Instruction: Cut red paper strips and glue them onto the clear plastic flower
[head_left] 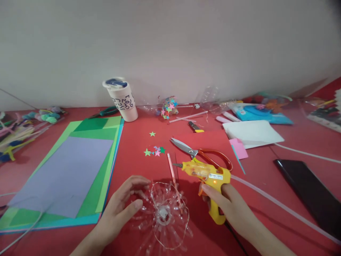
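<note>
On the red table [138, 142], at 6 o'clock, lies a clear cut plastic piece [163, 213]. The left hand [122, 204] rests on its 9 o'clock edge, fingers loosely curved. The right hand [226, 206] grips a yellow glue gun [205, 172] at 3 o'clock; its label is unreadable. At 11 o'clock, a cup [122, 99] bears dark squiggles.

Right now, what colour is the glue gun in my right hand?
The glue gun is yellow with an orange trigger; head view.

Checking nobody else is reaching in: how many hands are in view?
2. The left hand touches the clear plastic piece; the right hand grips the yellow glue gun. Both are the person's own; others may be out of frame.
</note>
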Action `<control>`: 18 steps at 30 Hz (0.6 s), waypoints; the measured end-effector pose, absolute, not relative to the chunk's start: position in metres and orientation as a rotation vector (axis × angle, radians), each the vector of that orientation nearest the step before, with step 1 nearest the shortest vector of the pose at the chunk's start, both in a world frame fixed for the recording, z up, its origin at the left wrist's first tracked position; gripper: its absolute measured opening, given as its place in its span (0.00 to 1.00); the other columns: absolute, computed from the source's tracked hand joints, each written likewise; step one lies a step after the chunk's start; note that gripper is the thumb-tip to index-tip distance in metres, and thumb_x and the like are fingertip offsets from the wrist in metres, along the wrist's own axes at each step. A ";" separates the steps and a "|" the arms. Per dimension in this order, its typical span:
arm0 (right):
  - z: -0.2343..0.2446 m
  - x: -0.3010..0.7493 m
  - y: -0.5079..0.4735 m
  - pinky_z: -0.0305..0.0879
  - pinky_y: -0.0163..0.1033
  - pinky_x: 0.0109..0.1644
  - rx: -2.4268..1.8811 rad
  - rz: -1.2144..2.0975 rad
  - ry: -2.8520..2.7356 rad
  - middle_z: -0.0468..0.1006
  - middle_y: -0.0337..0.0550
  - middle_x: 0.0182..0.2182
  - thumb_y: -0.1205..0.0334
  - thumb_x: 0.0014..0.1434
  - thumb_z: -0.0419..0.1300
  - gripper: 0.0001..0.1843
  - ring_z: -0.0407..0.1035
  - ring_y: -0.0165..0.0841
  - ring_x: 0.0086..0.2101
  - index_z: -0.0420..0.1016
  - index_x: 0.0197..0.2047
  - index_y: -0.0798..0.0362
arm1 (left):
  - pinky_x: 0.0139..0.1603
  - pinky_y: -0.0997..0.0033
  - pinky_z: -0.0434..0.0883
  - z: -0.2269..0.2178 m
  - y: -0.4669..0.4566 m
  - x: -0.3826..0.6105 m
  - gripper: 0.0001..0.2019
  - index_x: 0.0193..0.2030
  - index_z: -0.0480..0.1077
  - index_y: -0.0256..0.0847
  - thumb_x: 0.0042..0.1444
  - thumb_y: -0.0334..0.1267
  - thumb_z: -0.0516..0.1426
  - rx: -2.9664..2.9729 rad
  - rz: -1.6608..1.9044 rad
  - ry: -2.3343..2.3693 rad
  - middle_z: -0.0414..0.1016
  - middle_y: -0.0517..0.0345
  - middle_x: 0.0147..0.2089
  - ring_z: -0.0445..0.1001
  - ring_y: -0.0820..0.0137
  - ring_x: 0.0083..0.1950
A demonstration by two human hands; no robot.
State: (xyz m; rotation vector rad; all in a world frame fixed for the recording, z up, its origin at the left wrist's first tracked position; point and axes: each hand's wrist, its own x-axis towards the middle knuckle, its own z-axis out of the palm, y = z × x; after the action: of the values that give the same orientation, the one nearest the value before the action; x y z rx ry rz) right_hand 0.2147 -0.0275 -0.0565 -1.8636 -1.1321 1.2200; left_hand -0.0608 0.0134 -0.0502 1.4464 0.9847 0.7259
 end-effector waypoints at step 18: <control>-0.032 0.169 0.006 0.45 0.37 0.24 -2.176 0.415 -2.412 0.74 0.49 0.19 0.46 0.65 0.44 0.31 0.68 0.36 0.23 0.75 0.22 0.56 | 0.43 0.69 0.69 -0.045 0.010 -0.054 0.09 0.43 0.69 0.43 0.55 0.32 0.54 1.576 0.556 1.012 0.73 0.57 0.40 0.72 0.70 0.41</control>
State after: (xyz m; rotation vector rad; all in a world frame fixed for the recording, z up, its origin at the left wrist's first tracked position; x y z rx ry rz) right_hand 0.1694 0.0056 -0.0318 -2.1756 -2.4118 0.4145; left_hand -0.0535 0.0098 -0.0451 1.5757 1.0124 0.5563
